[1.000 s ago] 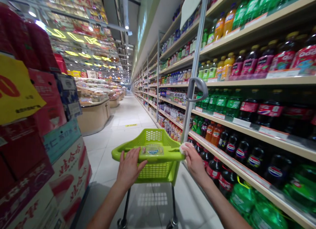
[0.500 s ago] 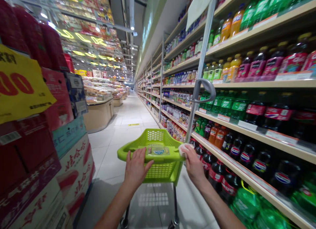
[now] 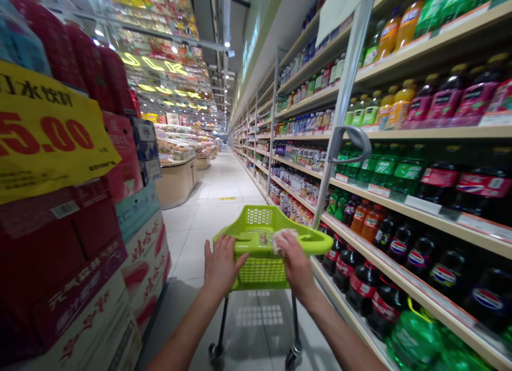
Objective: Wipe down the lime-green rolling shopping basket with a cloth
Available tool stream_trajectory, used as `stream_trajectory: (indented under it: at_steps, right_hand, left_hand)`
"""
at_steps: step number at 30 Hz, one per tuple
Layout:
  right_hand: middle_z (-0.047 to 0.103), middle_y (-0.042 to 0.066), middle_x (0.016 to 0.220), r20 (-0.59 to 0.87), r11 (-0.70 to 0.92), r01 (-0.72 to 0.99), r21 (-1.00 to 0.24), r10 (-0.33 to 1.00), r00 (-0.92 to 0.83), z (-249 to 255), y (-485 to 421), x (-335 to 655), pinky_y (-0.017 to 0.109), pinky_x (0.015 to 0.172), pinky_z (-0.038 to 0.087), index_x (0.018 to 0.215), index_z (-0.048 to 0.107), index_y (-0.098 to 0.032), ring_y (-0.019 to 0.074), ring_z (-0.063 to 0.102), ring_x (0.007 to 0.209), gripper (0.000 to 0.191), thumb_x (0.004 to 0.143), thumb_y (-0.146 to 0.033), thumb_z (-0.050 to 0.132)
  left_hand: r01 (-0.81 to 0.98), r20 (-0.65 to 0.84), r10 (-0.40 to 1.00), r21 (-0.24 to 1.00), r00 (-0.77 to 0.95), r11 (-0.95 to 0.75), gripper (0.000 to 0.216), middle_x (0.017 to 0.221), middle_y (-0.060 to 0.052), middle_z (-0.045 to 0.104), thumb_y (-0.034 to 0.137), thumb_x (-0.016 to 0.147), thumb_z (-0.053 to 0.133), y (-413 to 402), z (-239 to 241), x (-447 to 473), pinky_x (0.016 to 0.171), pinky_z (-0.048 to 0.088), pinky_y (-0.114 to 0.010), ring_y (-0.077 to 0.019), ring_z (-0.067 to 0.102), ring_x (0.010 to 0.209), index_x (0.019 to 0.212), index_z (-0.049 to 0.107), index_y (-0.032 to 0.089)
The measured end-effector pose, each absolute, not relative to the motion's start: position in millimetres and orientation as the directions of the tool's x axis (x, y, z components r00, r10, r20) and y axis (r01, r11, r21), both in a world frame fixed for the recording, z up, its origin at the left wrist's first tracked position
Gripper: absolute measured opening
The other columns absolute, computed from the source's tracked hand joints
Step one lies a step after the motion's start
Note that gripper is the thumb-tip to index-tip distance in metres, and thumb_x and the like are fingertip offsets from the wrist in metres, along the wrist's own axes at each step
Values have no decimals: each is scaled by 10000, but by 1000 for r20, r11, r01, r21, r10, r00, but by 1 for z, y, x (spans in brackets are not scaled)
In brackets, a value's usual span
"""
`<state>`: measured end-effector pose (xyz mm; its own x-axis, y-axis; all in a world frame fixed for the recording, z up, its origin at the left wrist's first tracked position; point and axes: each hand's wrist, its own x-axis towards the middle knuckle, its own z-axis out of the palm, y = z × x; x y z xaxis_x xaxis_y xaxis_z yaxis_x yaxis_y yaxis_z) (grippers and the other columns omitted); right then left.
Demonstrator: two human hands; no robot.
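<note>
A green plastic shopping cart (image 3: 260,270) stands in front of me with its handle bar (image 3: 316,243) toward me. My left hand (image 3: 222,264) grips the left end of the bar, fingers over the top and thumb on the near side. Right of the middle, my right hand (image 3: 296,264) closes on a crumpled white cloth (image 3: 284,237) and presses it against the top of the bar. The cloth partly covers the clear label panel set into the handle. Through the mesh, the visible part of the basket shows no goods.
Shelves of soft drink bottles (image 3: 408,165) run along the right, with a grey loop handle (image 3: 356,144) on a metal upright. Stacked drink cartons (image 3: 60,243) under a yellow price sign (image 3: 48,128) stand close on the left. A tiled aisle (image 3: 218,181) stretches ahead past a food counter (image 3: 174,184).
My right hand has slid the cloth leftward from the handle's right end toward its middle. The cart has shifted right in view, and my left hand now sits nearer the handle's left end.
</note>
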<state>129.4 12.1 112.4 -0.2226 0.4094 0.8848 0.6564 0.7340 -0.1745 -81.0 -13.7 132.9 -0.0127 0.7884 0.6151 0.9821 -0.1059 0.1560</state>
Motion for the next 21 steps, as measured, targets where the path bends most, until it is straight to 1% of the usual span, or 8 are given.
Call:
stream_trajectory:
  at_steps: [2, 4, 9, 10, 12, 16, 18, 21]
  right_hand:
    - [512, 81, 1235, 872, 806, 587, -68, 334, -358, 114, 6, 106, 410, 990, 381, 1119, 543, -220, 182, 371, 1231, 332, 847, -117, 383]
    - [527, 84, 1217, 871, 814, 580, -30, 307, -385, 114, 9, 108, 415, 982, 386, 1102, 555, -217, 187, 381, 1223, 314, 846, -126, 397]
    - [536, 134, 1172, 884, 636, 745, -203, 446, -139, 115, 34, 167, 505, 921, 410, 1043, 581, -177, 246, 462, 1143, 298, 813, -133, 396]
    - [534, 130, 1176, 880, 625, 749, -220, 459, -125, 115, 34, 168, 503, 922, 411, 1048, 576, -180, 242, 464, 1141, 308, 808, -126, 390]
    - [520, 113, 1203, 872, 668, 715, -206, 456, -175, 113, 26, 153, 473, 949, 399, 1079, 556, -193, 219, 442, 1167, 337, 812, -105, 371]
    - [499, 88, 1245, 860, 790, 605, -96, 371, -349, 111, 12, 116, 429, 998, 360, 1113, 543, -215, 195, 368, 1231, 350, 834, -103, 363]
    - [510, 97, 1228, 870, 765, 633, -123, 390, -302, 113, 18, 126, 443, 981, 376, 1093, 555, -212, 206, 399, 1207, 336, 832, -118, 365]
    - [532, 120, 1180, 872, 647, 724, -239, 471, -133, 117, 35, 158, 483, 945, 397, 1056, 570, -189, 233, 470, 1133, 314, 816, -150, 370]
  left_hand:
    - [981, 620, 785, 160, -11, -113, 386, 1142, -122, 582, 423, 795, 463, -16, 135, -78, 1002, 176, -567, -276, 448, 1144, 1072, 531, 163]
    - [977, 620, 784, 158, 12, -140, 375, 1124, -114, 594, 414, 791, 475, -18, 136, -78, 1006, 149, -578, -273, 467, 1124, 1067, 534, 168]
    - [966, 622, 780, 156, 66, -205, 328, 1093, -80, 613, 386, 778, 515, -23, 137, -83, 1016, 135, -567, -258, 487, 1094, 1052, 540, 209]
    - [967, 626, 778, 158, 58, -200, 316, 1081, -78, 617, 380, 776, 520, -24, 138, -83, 1015, 143, -561, -257, 491, 1086, 1042, 543, 212]
    - [969, 630, 775, 157, 50, -190, 296, 1054, -73, 623, 373, 773, 529, -24, 139, -79, 1013, 154, -550, -252, 503, 1057, 1020, 549, 211]
    - [973, 614, 786, 127, 74, -191, 270, 959, -48, 636, 400, 763, 536, -24, 145, -73, 1010, 163, -529, -233, 526, 969, 953, 559, 210]
    - [975, 609, 789, 113, 85, -192, 263, 914, -38, 633, 428, 760, 531, -24, 147, -73, 1007, 172, -519, -231, 523, 945, 916, 564, 218]
    - [975, 601, 795, 116, 81, -187, 288, 879, -32, 617, 463, 741, 545, -25, 147, -68, 1002, 188, -498, -229, 510, 929, 893, 560, 220]
